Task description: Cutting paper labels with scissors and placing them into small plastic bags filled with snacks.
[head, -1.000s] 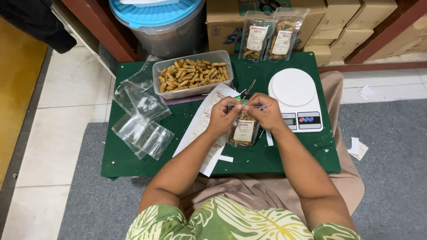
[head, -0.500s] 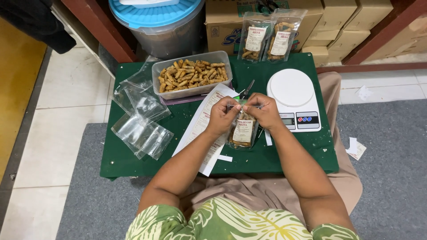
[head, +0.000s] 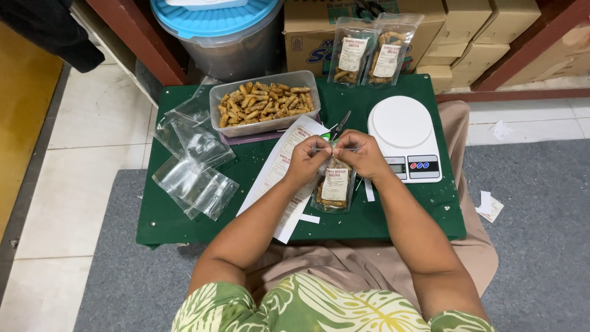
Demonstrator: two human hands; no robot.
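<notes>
left hand [head: 305, 161]: pinching the top edge of the pouch [head: 334, 185], fingers closed on the film
right hand [head: 362, 154]: gripping the same top edge from the other side
pouch: standing on the table [head: 184, 229] between both hands, filled with snacks, paper label facing up
handling: looking light, film soft and likely slippery, sticks inside probably brittle
hold: best taking the flat top strip, not squeezing the belly
nearby: tub [head: 264, 101] of snacks behind, scale [head: 402, 123] just right, empty bags [head: 193, 166] lying left
</notes>
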